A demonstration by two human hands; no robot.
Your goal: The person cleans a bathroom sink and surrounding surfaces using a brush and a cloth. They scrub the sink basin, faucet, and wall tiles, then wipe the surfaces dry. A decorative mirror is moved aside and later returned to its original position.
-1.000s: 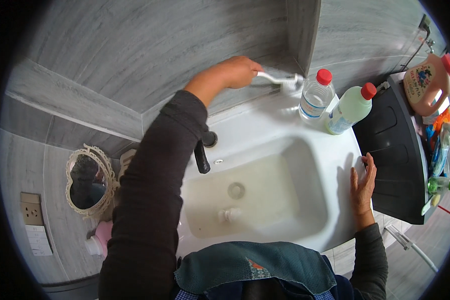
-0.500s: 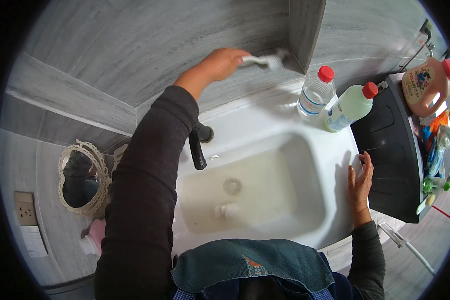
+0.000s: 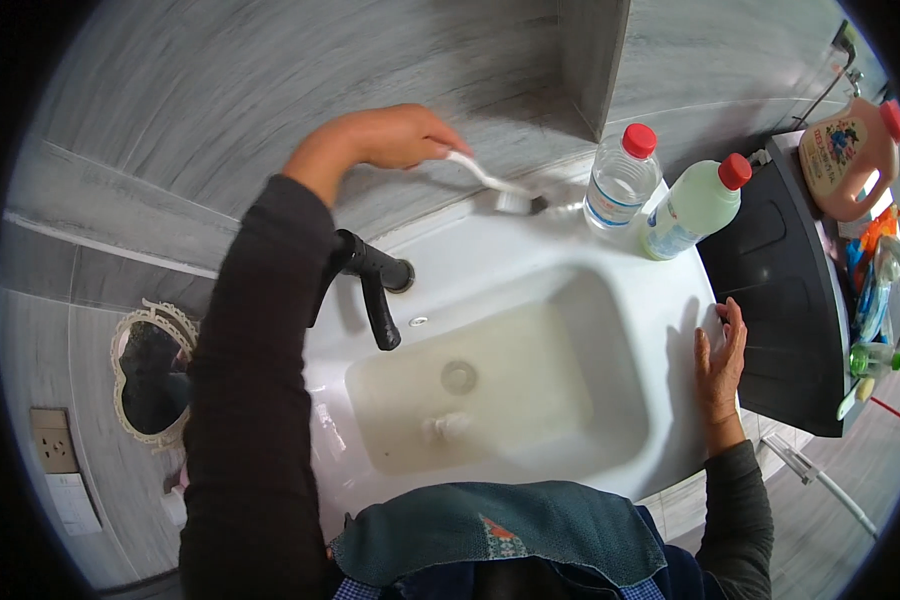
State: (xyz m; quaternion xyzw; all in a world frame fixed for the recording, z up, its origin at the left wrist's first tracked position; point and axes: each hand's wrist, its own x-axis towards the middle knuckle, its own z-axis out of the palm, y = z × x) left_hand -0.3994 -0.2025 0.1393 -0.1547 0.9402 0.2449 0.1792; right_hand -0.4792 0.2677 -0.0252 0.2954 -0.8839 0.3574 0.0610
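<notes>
My left hand [image 3: 395,140] is closed round the handle of a white scrub brush [image 3: 488,182], its bristle head near the back rim of the white sink [image 3: 450,238]. On the sink's right edge rests my right hand [image 3: 722,365], fingers loosely apart and holding nothing. Cloudy water [image 3: 530,385] stands in the basin over the round drain [image 3: 458,378], with a small white lump [image 3: 447,428] in it. Beside my left forearm is the black faucet [image 3: 375,285]. A clear bottle [image 3: 618,190] and a pale green bottle [image 3: 698,208], both red-capped, stand at the back right corner.
A dark grey washing machine [image 3: 780,290] adjoins the sink's right side, topped by a pink jug [image 3: 835,155] and a green pump bottle [image 3: 875,360]. At left are an ornate mirror [image 3: 153,375] and a wall socket [image 3: 53,440]. Grey tiled wall [image 3: 370,60] rises behind.
My left hand has moved left, and the brush head has come down from the wall toward the sink's back rim. More of the faucet shows. My right hand has stayed in place.
</notes>
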